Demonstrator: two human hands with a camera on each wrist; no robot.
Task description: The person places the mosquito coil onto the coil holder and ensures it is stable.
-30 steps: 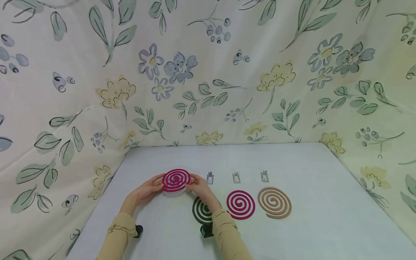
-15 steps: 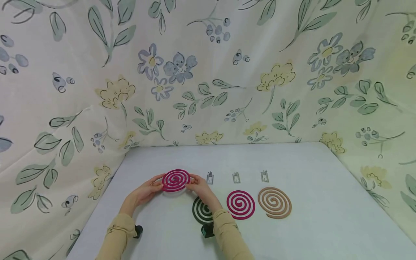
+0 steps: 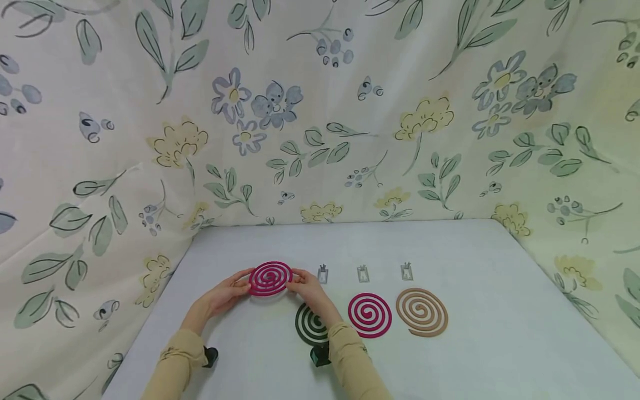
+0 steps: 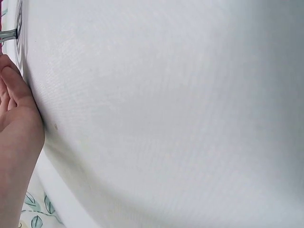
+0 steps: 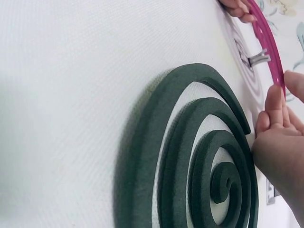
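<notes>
In the head view my left hand (image 3: 220,298) pinches the left edge of a pink mosquito coil (image 3: 265,293). My right hand (image 3: 308,290) pinches its right edge, thumb on the near side. The coil is raised above the table and roughly level. Beneath its middle, a small metal coil stand (image 5: 259,58) shows in the right wrist view, meeting the coil from the table side. Whether it is fixed to the coil, I cannot tell. Below my right wrist lies a dark green coil (image 5: 142,156), partly covered by the arm in the head view.
To the right, another pink coil (image 3: 369,314) and a tan coil (image 3: 421,311) lie flat. Behind the coils stand in a row a left metal stand (image 3: 323,274), a middle stand (image 3: 363,274) and a right stand (image 3: 407,271). Floral cloth (image 3: 320,166) bounds the white table (image 3: 500,311).
</notes>
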